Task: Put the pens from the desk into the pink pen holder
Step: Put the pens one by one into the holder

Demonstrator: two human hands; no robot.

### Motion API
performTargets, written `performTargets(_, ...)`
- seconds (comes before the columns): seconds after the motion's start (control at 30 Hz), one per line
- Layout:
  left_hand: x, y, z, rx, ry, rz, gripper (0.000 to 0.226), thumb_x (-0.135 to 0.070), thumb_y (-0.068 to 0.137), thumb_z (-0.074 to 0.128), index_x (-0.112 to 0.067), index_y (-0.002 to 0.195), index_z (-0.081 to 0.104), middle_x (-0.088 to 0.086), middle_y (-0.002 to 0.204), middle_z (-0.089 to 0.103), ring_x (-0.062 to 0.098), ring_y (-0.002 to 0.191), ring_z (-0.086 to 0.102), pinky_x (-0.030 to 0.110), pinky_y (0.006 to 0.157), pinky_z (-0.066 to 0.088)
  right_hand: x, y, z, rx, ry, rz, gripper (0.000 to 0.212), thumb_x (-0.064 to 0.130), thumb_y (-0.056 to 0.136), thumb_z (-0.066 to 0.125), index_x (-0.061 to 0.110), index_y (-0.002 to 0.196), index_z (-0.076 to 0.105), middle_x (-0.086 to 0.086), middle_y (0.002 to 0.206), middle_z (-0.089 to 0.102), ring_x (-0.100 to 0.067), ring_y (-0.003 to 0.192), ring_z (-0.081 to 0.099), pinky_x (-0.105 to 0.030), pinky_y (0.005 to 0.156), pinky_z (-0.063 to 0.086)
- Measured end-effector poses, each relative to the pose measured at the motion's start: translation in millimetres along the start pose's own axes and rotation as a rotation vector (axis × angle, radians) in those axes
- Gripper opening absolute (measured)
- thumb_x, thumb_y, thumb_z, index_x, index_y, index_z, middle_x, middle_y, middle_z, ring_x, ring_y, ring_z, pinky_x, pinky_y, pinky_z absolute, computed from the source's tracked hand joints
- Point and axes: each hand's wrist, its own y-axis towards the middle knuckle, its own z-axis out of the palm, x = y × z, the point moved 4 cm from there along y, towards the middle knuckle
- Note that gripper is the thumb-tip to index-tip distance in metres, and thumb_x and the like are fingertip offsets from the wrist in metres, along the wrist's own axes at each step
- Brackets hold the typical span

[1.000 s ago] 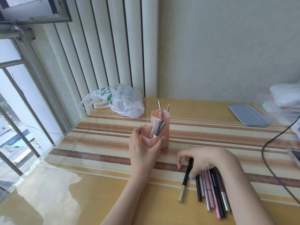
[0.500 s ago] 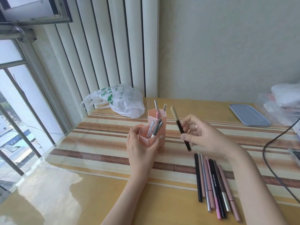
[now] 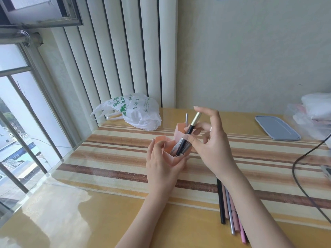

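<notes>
One pen (image 3: 186,136), black with a gold cap, is in my right hand (image 3: 211,145), pinched at its middle between thumb and fingertips while the other fingers are spread open above. It is tilted, cap up and toward the wall, and its lower end is already inside the front compartment of the holder (image 3: 172,161), beside two or three pens that stand there. I judge the step is the release, so the pen must go down along the free side of the compartment and not push on the ones already inside; I should lower it more before I open my fingers, because a drop from this height may make it bounce or tip the light holder. My left hand (image 3: 161,163) is closed around the front of the holder, thumb on its left wall and fingers on its right, and I think it is good to keep this grip until the pen rests on the bottom. The taller back compartment has a thin grey pen (image 3: 186,119) standing in it. Several more pens (image 3: 230,210) lie in a row on the desk (image 3: 89,221) near its front edge, partly hidden under my right forearm, so the task looks far from finished. Farther away on the desk are a white bag (image 3: 136,113) near the blinds, a grey lid (image 3: 276,127) at the right, and a black cable (image 3: 302,176).
</notes>
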Motion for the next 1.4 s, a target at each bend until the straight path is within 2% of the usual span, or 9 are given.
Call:
performTargets(0.17,2,0,1,-0.008,0.002,0.009,0.070,-0.046,0.063,0.083,-0.018,0.119,0.051,-0.030,0.109,0.044,0.015,0.138,0.029,0.013,0.098,0.019,-2,0,1,0.009,-0.132,-0.037,0.037,0.005,0.080,0.072,0.025,0.110,0.061,0.009,0.085,0.071,0.003,0.073,0.060,-0.001,0.061,0.035)
performTargets(0.33,3,0,0,0.003,-0.060,-0.015,0.068,-0.055,0.063,0.074,-0.022,0.118,0.051,-0.021,0.109,0.053,0.016,0.137,0.033,0.005,0.099,0.017,-9,-2,4,0.091,-0.236,-0.024,0.018,0.011,0.079,0.074,0.025,0.089,0.073,0.017,0.086,0.065,-0.003,0.088,0.054,-0.004,0.076,0.036)
performTargets(0.43,3,1,-1,-0.012,-0.074,-0.029,0.061,-0.056,0.063,0.071,-0.031,0.114,0.048,-0.032,0.106,0.050,0.019,0.131,0.040,0.026,0.104,0.031,-11,0,7,0.152,-0.293,-0.028,0.009,0.023,0.084,0.069,0.022,0.089,0.077,0.011,0.102,0.062,-0.010,0.098,0.044,-0.005,0.090,0.029)
performTargets(0.5,4,1,-2,-0.015,-0.063,-0.046,0.061,-0.052,0.062,0.076,-0.038,0.112,0.045,-0.037,0.108,0.046,0.018,0.129,0.041,0.036,0.102,0.036,-12,1,4,0.186,-0.217,0.024,0.019,0.027,0.090,0.060,0.026,0.101,0.075,0.013,0.110,0.058,-0.008,0.101,0.044,-0.005,0.088,0.030)
performTargets(0.6,4,1,-3,-0.018,-0.080,-0.074,0.060,-0.057,0.057,0.071,-0.048,0.108,0.040,-0.034,0.107,0.048,0.015,0.121,0.045,0.031,0.095,0.038,-14,4,-16,0.143,-0.004,0.150,0.025,0.024,0.093,0.057,0.035,0.112,0.067,0.014,0.102,0.064,-0.003,0.088,0.058,-0.015,0.073,0.045)
performTargets(0.73,7,1,-2,-0.015,-0.146,-0.150,0.061,-0.059,0.055,0.069,-0.039,0.109,0.049,-0.017,0.102,0.058,0.019,0.100,0.055,0.037,0.085,0.047,-46,0,-47,0.333,-0.408,0.457,0.012,0.023,0.089,0.062,0.035,0.086,0.065,0.007,0.083,0.070,-0.010,0.069,0.065,-0.025,0.061,0.051)
performTargets(0.87,6,0,-2,-0.001,-0.131,-0.137,0.062,-0.059,0.055,0.068,-0.038,0.111,0.049,-0.018,0.103,0.058,0.018,0.101,0.053,0.037,0.084,0.047,-77,-24,-49,0.672,-0.640,0.799,0.013,0.024,0.081,0.073,0.023,0.089,0.063,0.005,0.082,0.061,-0.014,0.062,0.060,-0.026,0.054,0.046)
performTargets(1.07,5,0,-1,0.014,-0.108,-0.136,0.064,-0.061,0.055,0.066,-0.038,0.112,0.049,-0.023,0.101,0.055,0.014,0.102,0.051,0.033,0.083,0.045,-76,-29,-30,0.785,-0.778,0.808,0.031,0.025,0.075,0.079,0.019,0.096,0.057,0.003,0.079,0.056,-0.010,0.061,0.052,-0.023,0.050,0.040)
performTargets(1.4,4,-1,-1,0.027,-0.080,-0.109,0.066,-0.064,0.056,0.066,-0.038,0.113,0.048,-0.018,0.103,0.057,0.015,0.103,0.052,0.025,0.078,0.040,-65,-25,-5,0.788,-0.544,0.637,0.017,0.021,0.082,0.072,0.024,0.093,0.060,0.005,0.095,0.061,-0.015,0.086,0.059,-0.025,0.065,0.045)
